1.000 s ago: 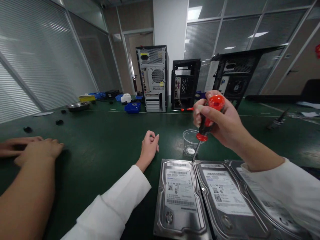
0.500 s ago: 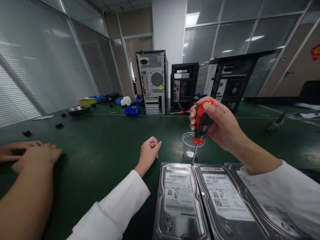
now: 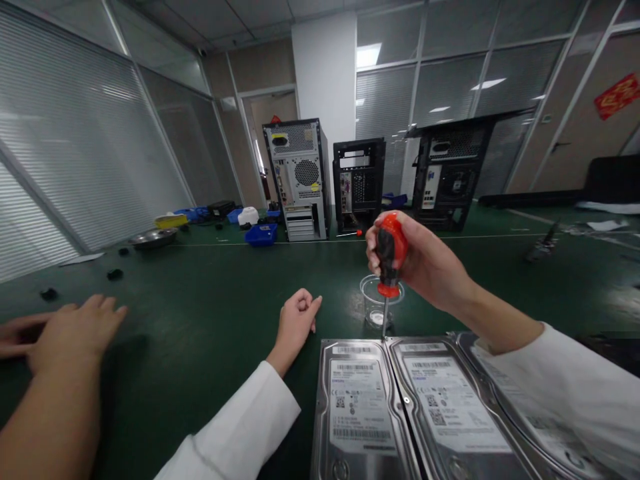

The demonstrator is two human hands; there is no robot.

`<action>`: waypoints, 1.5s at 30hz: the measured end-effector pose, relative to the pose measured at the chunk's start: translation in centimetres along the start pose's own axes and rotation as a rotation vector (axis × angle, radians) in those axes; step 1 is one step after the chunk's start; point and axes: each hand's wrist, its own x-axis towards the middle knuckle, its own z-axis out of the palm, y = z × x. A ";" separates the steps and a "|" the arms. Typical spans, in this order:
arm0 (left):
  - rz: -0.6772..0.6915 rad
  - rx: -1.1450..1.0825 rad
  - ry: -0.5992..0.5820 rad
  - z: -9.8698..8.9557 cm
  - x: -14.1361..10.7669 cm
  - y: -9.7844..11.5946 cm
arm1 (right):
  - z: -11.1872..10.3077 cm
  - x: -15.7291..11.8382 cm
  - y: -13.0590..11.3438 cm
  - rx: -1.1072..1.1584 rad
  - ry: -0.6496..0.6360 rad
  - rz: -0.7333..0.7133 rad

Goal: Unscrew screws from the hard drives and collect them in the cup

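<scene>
My right hand (image 3: 425, 263) is wrapped round the red and black handle of a screwdriver (image 3: 390, 257). The screwdriver stands nearly upright, its tip at the top edge where the left hard drive (image 3: 363, 407) meets the middle hard drive (image 3: 450, 403). A third hard drive (image 3: 520, 400) lies partly under my right forearm. Behind the tip stands a clear plastic cup (image 3: 371, 307), partly hidden by the screwdriver. My left hand (image 3: 296, 323) rests on the table left of the drives, fingers curled in with nothing visible in them.
On the green table (image 3: 210, 320), another person's hands (image 3: 75, 333) are at the left. Computer cases (image 3: 300, 177) stand at the back, near a blue tray (image 3: 261, 234), a second screwdriver (image 3: 353, 233) and a metal bowl (image 3: 153, 239). Small black parts (image 3: 115, 274) lie at left.
The view has tilted up slightly and turned right. The screwdriver in my right hand stands more upright, its tip at the same spot. The other person's fingers have lifted and spread.
</scene>
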 end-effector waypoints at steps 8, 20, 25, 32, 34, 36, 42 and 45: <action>0.025 -0.020 0.069 0.0 -0.1 0.4 | -0.2 -0.1 -0.4 -0.045 -0.009 -0.032; 0.096 -0.051 0.197 0.1 -0.1 0.6 | 0.0 -0.2 -0.3 -0.041 0.003 -0.021; 0.123 -0.058 0.203 0.2 -0.2 0.8 | -0.1 -0.4 -0.7 -0.015 -0.024 0.019; 0.201 0.045 0.245 0.4 -0.2 0.8 | 0.1 -0.4 -0.6 -0.171 -0.038 0.034; 0.212 0.062 0.233 0.4 -0.2 0.8 | 0.2 -0.4 -0.5 -0.151 -0.054 0.006; 0.218 0.066 0.214 0.4 -0.2 0.8 | 0.3 -0.4 -0.6 -0.122 -0.081 -0.002; 0.196 0.067 0.175 0.4 0.0 0.6 | 0.5 -0.3 -0.9 -0.067 -0.057 0.079; 0.185 0.083 0.177 0.6 0.0 0.7 | 0.5 -0.2 -0.8 -0.091 -0.002 0.091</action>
